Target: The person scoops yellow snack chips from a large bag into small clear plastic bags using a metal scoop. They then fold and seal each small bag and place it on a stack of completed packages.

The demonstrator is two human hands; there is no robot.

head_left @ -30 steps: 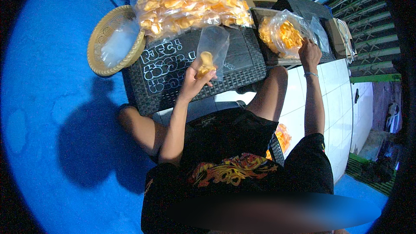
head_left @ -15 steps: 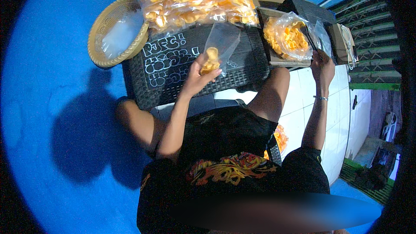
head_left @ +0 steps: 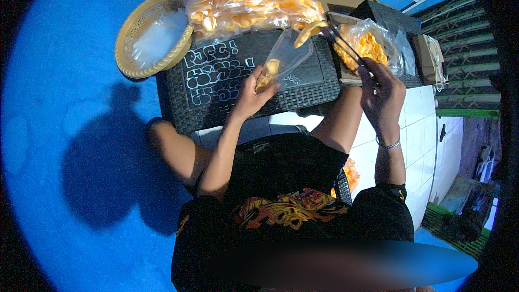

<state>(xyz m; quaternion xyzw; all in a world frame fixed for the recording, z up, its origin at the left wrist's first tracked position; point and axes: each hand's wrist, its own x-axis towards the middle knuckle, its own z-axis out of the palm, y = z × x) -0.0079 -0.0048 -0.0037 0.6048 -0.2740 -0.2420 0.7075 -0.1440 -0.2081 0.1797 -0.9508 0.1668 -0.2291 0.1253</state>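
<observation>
Left hand (head_left: 252, 96) curled round clear plastic bag (head_left: 292, 58), long axis slanting away rightward to cracker (head_left: 308, 34) by its mouth, nipped in tongs (head_left: 346, 45) clasped by right hand (head_left: 385, 96).

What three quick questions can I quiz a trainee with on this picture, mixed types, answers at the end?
1. What does the right hand hold?
2. True or false: the clear plastic bag in the left hand is empty.
3. On which side of the pile of filled bags is the woven basket: (a) left or (b) right?

Key: 1. Tongs. 2. False: a chip shows inside. 3. a.
</observation>
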